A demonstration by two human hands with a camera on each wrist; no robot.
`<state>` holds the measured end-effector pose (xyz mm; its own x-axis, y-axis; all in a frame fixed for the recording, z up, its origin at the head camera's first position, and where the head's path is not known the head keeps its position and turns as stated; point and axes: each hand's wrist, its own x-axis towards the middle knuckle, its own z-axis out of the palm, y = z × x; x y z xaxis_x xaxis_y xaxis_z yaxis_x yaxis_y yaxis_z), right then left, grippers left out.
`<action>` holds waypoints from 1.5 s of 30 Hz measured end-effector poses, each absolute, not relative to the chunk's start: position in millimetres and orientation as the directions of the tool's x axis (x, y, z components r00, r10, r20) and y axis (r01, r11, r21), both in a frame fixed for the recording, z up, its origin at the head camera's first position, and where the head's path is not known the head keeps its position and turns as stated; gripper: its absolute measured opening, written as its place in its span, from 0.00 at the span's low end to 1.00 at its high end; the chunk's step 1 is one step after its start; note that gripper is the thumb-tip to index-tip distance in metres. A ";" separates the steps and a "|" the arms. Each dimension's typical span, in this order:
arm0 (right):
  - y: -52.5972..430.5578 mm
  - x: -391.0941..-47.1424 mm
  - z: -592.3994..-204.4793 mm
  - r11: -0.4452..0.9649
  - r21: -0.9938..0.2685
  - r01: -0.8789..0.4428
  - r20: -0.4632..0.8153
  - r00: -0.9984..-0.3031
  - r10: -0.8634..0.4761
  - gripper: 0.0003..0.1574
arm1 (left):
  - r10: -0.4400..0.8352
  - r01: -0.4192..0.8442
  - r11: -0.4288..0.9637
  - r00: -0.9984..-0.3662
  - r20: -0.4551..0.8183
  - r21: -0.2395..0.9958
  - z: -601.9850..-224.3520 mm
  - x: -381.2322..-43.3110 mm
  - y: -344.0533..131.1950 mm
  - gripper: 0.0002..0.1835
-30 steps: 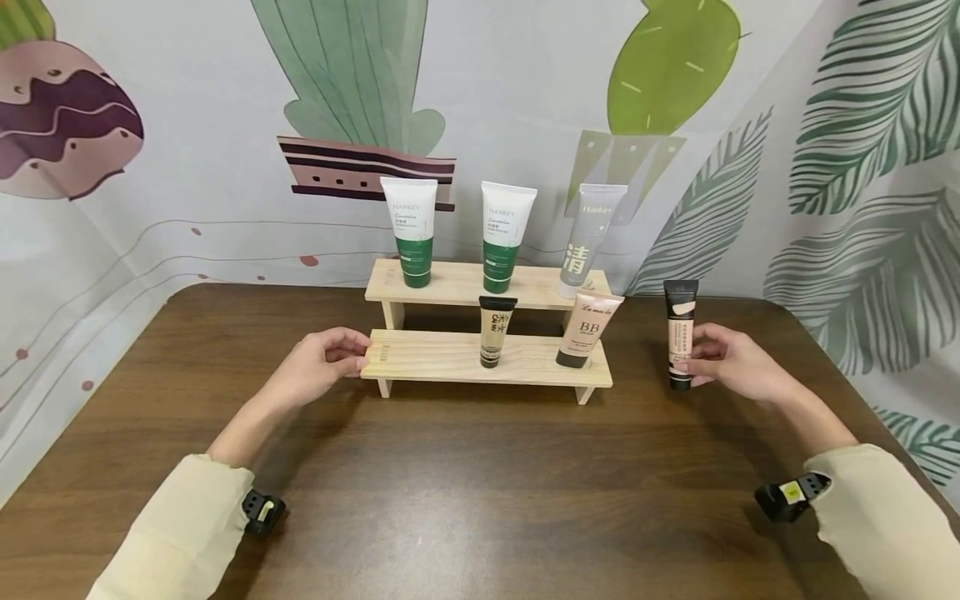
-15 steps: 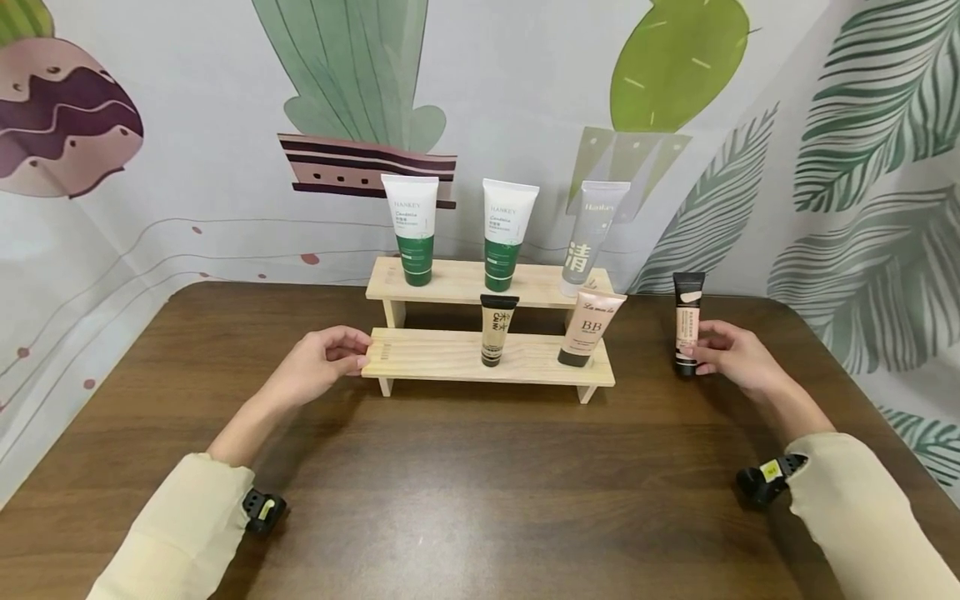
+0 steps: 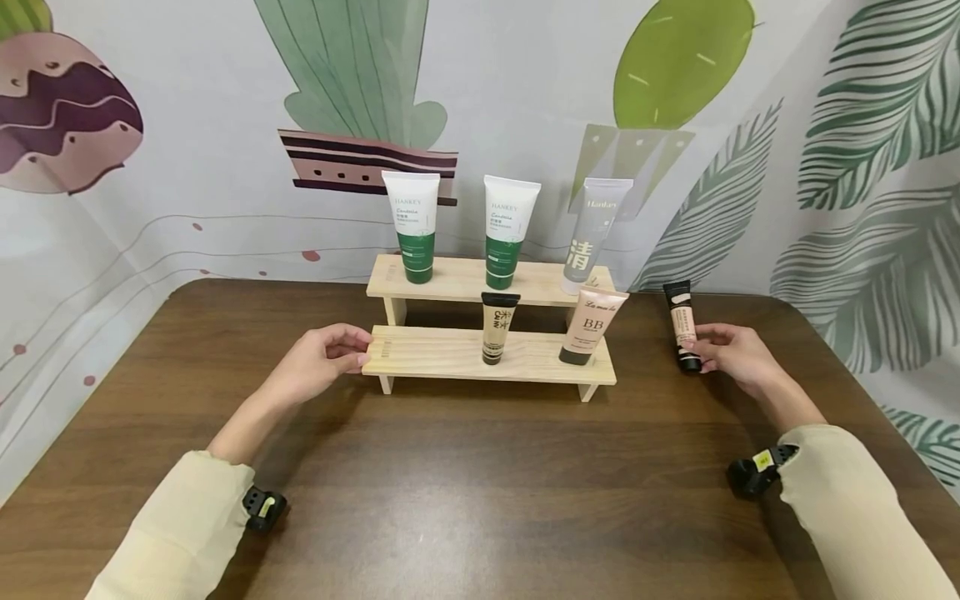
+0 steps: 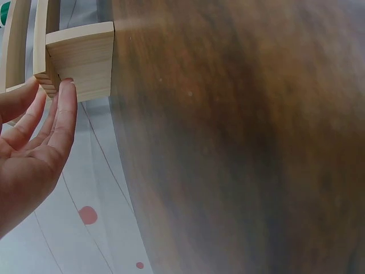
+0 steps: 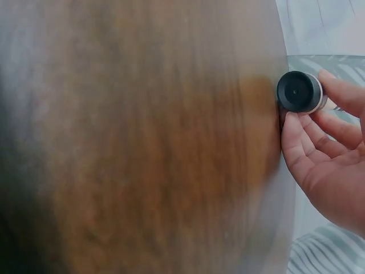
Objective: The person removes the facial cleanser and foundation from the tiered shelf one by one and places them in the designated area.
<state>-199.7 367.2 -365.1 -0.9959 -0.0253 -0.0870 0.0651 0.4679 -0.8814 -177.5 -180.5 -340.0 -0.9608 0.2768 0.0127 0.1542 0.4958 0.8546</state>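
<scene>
My right hand [image 3: 738,354] pinches a black-and-pink cosmetic tube [image 3: 683,325] near its black cap, to the right of the two-tier wooden display stand [image 3: 427,354]. The tube slants, its flat black end pointing back and left, close over the table. In the right wrist view the round black cap [image 5: 295,91] faces the camera, between thumb and fingers. My left hand [image 3: 318,367] holds the left end of the stand's lower tier; in the left wrist view the thumb [image 4: 20,100] lies on one side of the board and the fingers [image 4: 65,114] on the other.
Two white-and-green tubes [image 3: 417,225] [image 3: 510,229] and a grey translucent tube [image 3: 596,233] stand on the upper tier. A small gold tube [image 3: 497,329] and a pink BB tube [image 3: 592,325] stand on the lower. A patterned cloth [image 3: 525,83] hangs behind the brown table [image 3: 480,483].
The black-and-pink tube has gone from nearly upright to slanting, shifting slightly right and back, then tipping its flat end left and down. My left hand stays at the stand.
</scene>
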 end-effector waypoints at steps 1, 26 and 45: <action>367.1 -199.7 -364.6 0.486 -0.872 0.056 -0.084 -0.996 -0.035 0.29 | 0.277 0.155 0.494 -0.961 0.014 0.855 -339.9 -177.6 -180.4 0.12; 367.5 -192.9 -359.1 0.625 -0.780 0.030 -0.070 -0.997 -0.041 0.31 | 0.286 0.159 0.483 -0.958 0.016 0.861 -340.9 -178.0 -180.8 0.12; 371.0 -185.9 -356.0 0.602 -0.798 0.014 -0.067 -0.996 -0.066 0.29 | 0.283 0.162 0.487 -0.959 0.020 0.858 -341.1 -177.3 -181.0 0.12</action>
<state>-185.9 371.0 -356.0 -0.9956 -0.0659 -0.0671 0.0140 0.6021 -0.7983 -177.3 -181.0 -341.1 -0.9590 0.2828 0.0204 0.1620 0.4874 0.8580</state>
